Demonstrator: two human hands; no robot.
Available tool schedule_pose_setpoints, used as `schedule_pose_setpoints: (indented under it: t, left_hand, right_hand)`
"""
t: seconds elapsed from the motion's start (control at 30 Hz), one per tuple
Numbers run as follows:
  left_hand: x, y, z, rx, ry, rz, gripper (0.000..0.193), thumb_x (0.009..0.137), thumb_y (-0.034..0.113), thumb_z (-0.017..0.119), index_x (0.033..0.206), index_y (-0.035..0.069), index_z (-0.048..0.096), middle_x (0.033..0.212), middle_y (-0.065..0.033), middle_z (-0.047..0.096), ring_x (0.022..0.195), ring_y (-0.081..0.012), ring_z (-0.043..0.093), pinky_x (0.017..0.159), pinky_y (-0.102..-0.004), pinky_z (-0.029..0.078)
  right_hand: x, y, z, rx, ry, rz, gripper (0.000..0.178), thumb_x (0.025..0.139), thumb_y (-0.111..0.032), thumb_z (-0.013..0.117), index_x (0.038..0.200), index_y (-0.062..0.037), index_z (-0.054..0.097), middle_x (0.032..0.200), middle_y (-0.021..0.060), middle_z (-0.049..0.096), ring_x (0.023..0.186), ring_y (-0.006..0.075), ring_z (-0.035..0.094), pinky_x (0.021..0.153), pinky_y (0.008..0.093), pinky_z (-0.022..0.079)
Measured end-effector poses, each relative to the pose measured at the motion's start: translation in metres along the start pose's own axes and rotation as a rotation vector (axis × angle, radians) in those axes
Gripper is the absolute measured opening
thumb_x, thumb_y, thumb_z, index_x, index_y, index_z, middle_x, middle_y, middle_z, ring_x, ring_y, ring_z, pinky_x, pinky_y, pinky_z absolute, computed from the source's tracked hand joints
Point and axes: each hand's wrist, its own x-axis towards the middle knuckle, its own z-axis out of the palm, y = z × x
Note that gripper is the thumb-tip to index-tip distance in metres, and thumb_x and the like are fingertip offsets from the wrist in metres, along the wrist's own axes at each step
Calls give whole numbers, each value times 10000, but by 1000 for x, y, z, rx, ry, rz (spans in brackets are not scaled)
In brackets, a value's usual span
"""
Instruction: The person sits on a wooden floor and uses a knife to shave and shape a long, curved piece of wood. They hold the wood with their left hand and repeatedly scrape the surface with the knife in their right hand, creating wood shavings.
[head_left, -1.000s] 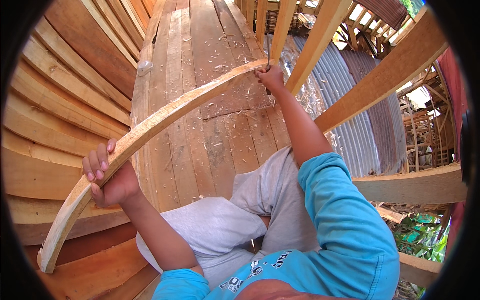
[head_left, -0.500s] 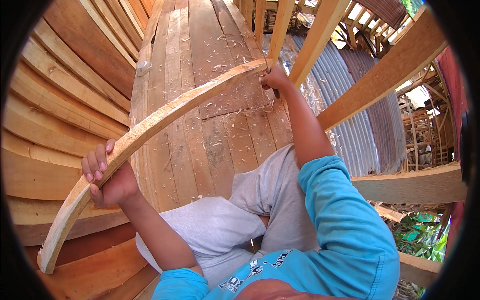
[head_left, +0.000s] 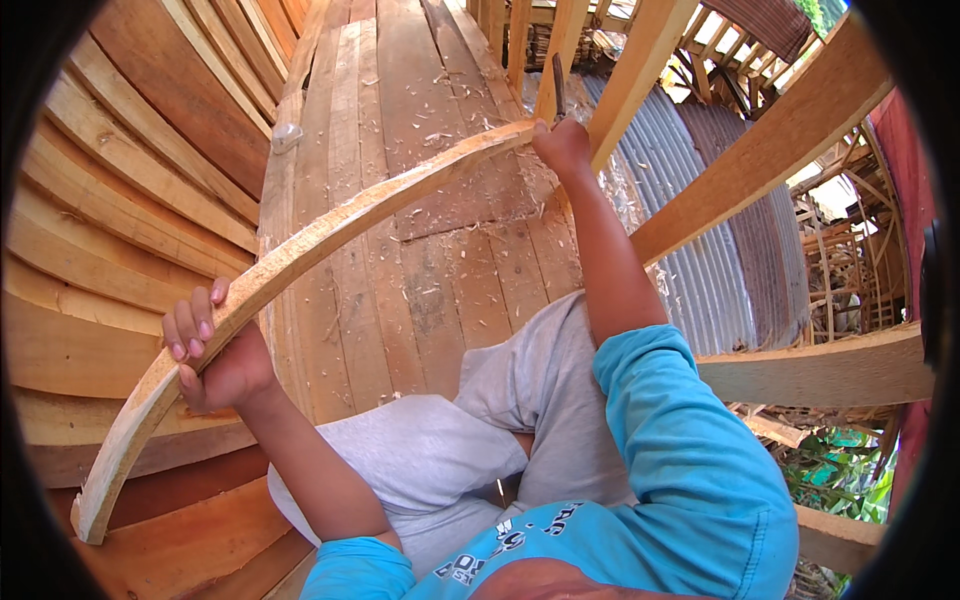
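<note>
A long, curved wooden beam (head_left: pixel 335 221) slants across my front, its lower left end by the stacked planks and its far end at my right hand. My left hand (head_left: pixel 220 355) grips the beam, fingers over the top and thumb below. At the far end, my right hand (head_left: pixel 563 147) is closed round a hand tool with a narrow dark blade (head_left: pixel 559 82) that points up and away. Its handle is hidden in my fist, and the exact kind of tool does not show. The fist is right beside the beam's tip.
Curved planks (head_left: pixel 110 330) line the left side. Wood shavings lie scattered over the plank floor (head_left: pixel 400 290). Upright wooden ribs (head_left: pixel 640 80) and a thick slanting beam (head_left: pixel 760 150) stand at the right, with corrugated metal sheets (head_left: pixel 690 220) beyond. A small clear object (head_left: pixel 287 137) sits at the floor's left edge.
My right hand has shifted slightly right and turned, so the tool's blade now stands above the fist, away from the beam's tip. My left hand and the beam have hardly moved.
</note>
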Motion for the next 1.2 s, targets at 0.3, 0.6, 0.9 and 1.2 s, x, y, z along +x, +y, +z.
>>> schedule_pose_setpoints:
  t: [0.3, 0.6, 0.9, 1.2]
  left_hand:
    - [1, -3, 1, 0, -7, 0, 295, 681, 193, 753, 781, 221, 477, 708, 108, 492, 794, -92, 486, 956, -324, 328]
    - [1, -4, 0, -15, -17, -3, 297, 686, 197, 750, 787, 216, 472, 725, 101, 487, 798, -93, 487, 971, -327, 321]
    - [1, -4, -1, -14, -19, 1, 299, 688, 205, 752, 786, 210, 470, 731, 92, 476, 803, -101, 487, 989, -334, 309]
    - [2, -5, -3, -39, -33, 4, 288, 688, 199, 750, 787, 211, 480, 732, 97, 495, 809, -97, 492, 976, -332, 320]
  right_hand:
    - [-29, -11, -7, 88, -368, -173, 297, 933, -254, 545, 1114, -19, 570, 969, 219, 659, 909, 306, 655, 755, 421, 495]
    - [-47, 3, 10, 436, -548, -76, 364, 886, -320, 614, 1068, -4, 602, 945, 149, 670, 880, 269, 635, 798, 389, 478]
    - [-52, -3, 25, 424, -578, -38, 454, 974, -375, 423, 1049, 21, 633, 993, 226, 662, 944, 341, 635, 873, 416, 457]
    - [-96, -70, 24, 157, -248, -73, 584, 970, -364, 295, 794, 47, 670, 865, 319, 642, 882, 481, 623, 838, 517, 476]
